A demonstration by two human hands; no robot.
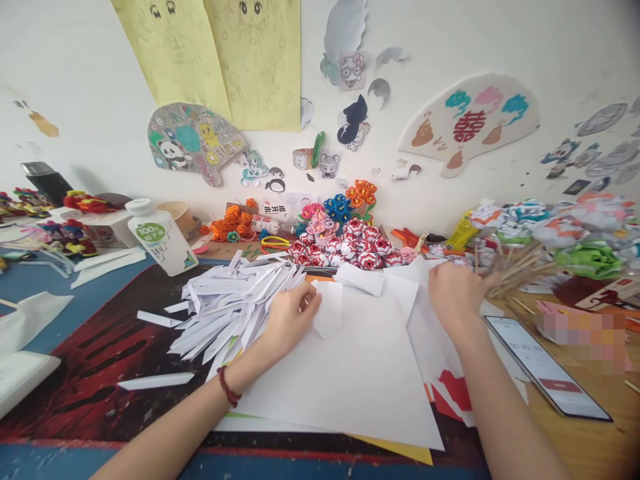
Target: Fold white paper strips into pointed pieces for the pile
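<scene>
My left hand (293,317), with a dark red bracelet at its wrist, pinches the edge of a small white paper piece (329,312) over a large white sheet (345,387). To its left lies a pile of folded white paper strips (225,307). My right hand (456,293) is curled at the sheet's far right, beside a bundle of thin wooden sticks (520,270). Its back faces me and hides most of the fingers, so what it holds cannot be made out. A folded white paper (359,279) lies at the sheet's far edge.
A white glue bottle (163,237) stands at the left. Red and white paper flowers (357,245) line the back by the wall. At the right, a phone (547,367) lies in front of more paper flowers (590,257). One loose strip (156,381) lies on the dark mat.
</scene>
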